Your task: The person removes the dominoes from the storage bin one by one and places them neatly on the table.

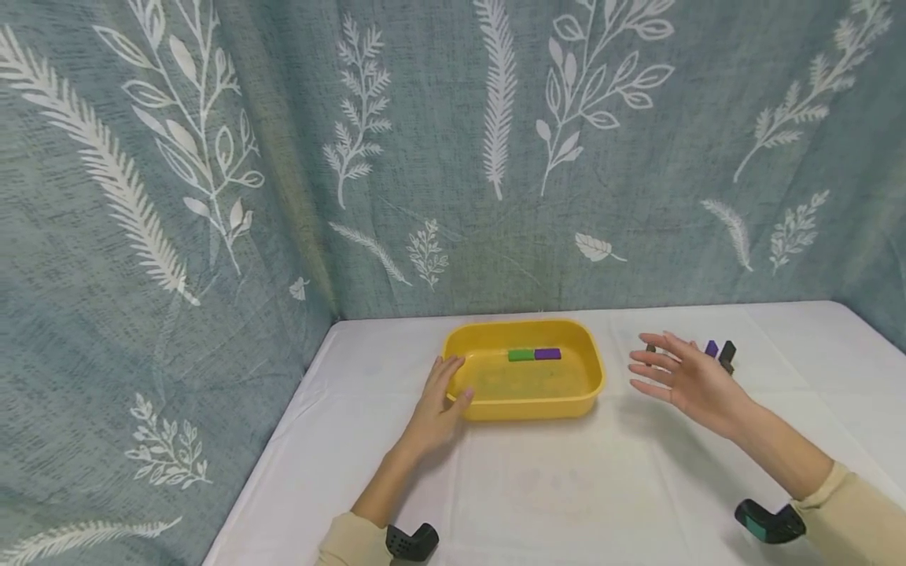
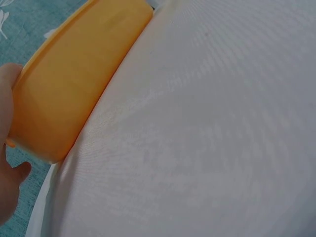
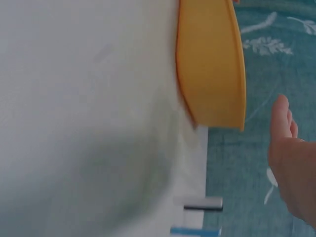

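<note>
A shallow yellow tray stands on the white-covered table. Inside, against its far side, a green block and a purple block lie end to end. My left hand rests at the tray's left end, fingertips over the rim and thumb by the front left corner. In the left wrist view the thumb stands apart from the tray wall. To the right of the tray my right hand hovers above the table with fingers spread and nothing held. Its shadow falls on the cloth below.
Beyond the right hand lie a purple piece and a dark piece, partly hidden by it. The right wrist view shows a blue bar near the table edge. A green leaf-patterned curtain hangs behind the table.
</note>
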{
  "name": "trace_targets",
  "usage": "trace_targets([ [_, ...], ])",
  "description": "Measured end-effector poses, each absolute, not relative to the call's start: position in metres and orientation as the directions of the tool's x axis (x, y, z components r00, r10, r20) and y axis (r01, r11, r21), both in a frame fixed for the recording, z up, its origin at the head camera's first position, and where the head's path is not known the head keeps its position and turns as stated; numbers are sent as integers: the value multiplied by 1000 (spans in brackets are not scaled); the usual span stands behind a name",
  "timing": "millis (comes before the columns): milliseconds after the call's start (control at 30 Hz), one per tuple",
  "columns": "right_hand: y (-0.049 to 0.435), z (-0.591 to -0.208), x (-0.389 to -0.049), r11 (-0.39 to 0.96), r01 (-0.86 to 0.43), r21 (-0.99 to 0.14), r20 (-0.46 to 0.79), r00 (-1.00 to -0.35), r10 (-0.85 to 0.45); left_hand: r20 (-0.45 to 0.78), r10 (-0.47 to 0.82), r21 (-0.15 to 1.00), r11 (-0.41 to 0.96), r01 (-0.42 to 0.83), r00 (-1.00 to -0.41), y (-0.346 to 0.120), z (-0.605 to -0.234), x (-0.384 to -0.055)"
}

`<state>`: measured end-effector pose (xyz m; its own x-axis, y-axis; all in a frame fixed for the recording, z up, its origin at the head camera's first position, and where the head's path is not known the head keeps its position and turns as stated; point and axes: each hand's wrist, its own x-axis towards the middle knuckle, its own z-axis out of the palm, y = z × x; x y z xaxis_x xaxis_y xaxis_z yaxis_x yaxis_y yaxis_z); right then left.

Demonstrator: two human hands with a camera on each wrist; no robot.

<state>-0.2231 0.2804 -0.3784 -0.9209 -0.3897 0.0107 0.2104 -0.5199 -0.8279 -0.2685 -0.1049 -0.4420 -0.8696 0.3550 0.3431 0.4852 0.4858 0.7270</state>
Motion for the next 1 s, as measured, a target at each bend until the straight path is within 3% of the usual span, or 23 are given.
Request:
trace_targets([
  [233,234,-375,-254,-485,298,-822,-141,-932,-334,337,348,731,489,476,-875,-108,-443,-267],
  [600,167,-382,-303,-264,402,-877,-333,-903,-270,323,369,735,482,477,-871,-106,-443,-266],
  [1000,141,-393,-332,-146,442,-885,-402,-883,-241,336,364,726,487,485,-869,-108,-440,-264],
])
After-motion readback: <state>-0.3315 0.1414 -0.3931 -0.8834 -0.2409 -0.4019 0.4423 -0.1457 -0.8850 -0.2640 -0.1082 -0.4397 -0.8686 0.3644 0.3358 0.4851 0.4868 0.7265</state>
